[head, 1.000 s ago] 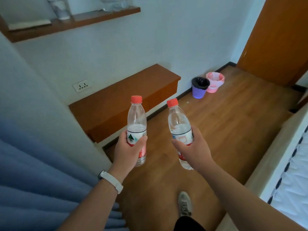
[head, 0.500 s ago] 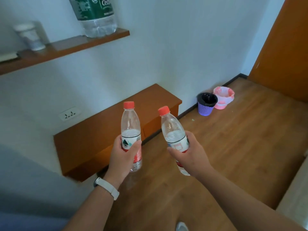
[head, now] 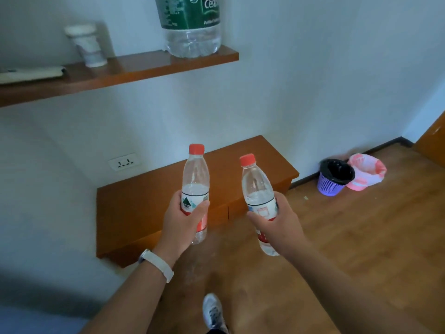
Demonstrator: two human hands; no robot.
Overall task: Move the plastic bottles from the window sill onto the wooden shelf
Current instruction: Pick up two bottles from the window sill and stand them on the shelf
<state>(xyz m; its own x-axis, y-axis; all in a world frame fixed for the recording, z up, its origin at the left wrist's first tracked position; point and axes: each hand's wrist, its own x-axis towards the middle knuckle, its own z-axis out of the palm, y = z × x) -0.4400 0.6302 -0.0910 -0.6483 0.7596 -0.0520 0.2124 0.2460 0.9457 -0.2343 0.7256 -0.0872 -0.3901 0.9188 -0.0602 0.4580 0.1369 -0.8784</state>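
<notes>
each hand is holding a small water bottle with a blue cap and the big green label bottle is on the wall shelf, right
Not quite: the caps are red, not blue. In the head view the left hand grips one small bottle, the right hand a second small bottle, and the big green-label bottle does stand on the wall shelf.

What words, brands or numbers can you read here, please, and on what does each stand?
"Cest", rest unseen: green label of the large bottle on the wooden shelf.
"6L", partly cropped: same label.
Labels of the upright bottle in the left hand and the tilted bottle in the right hand: too blurred to read.
</notes>
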